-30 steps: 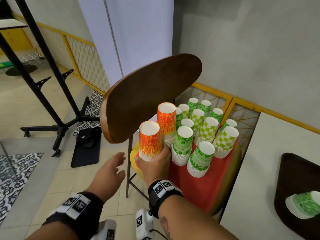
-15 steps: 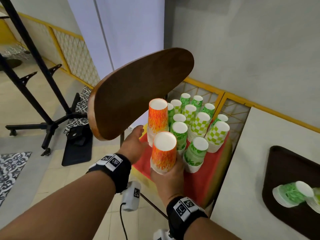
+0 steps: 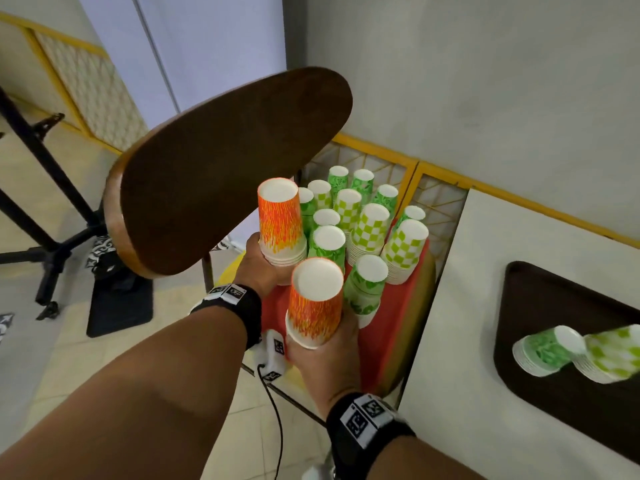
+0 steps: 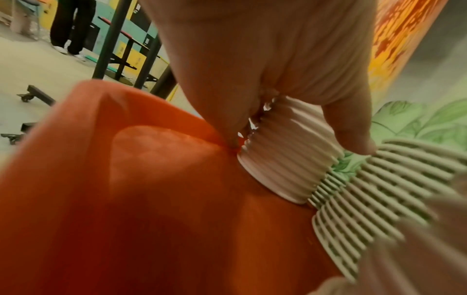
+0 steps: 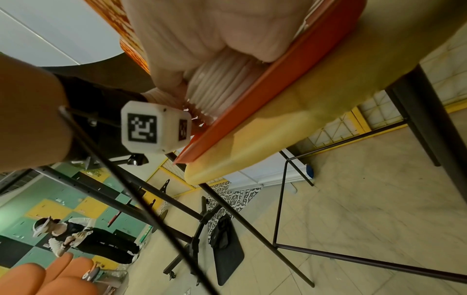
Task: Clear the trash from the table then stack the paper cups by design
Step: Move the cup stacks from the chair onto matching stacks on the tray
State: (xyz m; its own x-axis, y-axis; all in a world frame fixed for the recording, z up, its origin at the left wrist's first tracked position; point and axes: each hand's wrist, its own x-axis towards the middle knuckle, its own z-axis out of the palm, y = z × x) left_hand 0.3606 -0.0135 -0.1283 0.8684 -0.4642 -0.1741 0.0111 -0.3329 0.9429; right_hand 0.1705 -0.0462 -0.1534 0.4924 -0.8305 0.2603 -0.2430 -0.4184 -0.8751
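Two stacks of upside-down orange flame-print cups are in hand. My left hand [image 3: 263,268] grips the base of the standing orange stack [image 3: 280,223] at the left edge of the red tray [image 3: 398,323]. In the left wrist view my fingers [image 4: 353,137] curl round that stack's white rims [image 4: 285,165]. My right hand [image 3: 325,355] holds the second orange stack [image 3: 317,303] upright by its rims [image 5: 220,85] at the tray's front edge [image 5: 252,111]. Several green leaf-print stacks [image 3: 367,282] and green checkered stacks [image 3: 405,247] fill the rest of the tray.
The tray sits on a yellow chair seat [image 5: 290,119] whose brown backrest [image 3: 225,174] looms at the left. On the white table [image 3: 467,341] to the right, a dark tray [image 3: 554,410] holds a leaf-print stack [image 3: 547,351] and a checkered stack [image 3: 613,355] lying down. A person [image 5: 76,235] stands far off.
My right hand carried its orange stack from the left of the standing one to the tray's front edge. My left hand reached forward and took hold of the standing orange stack's base.
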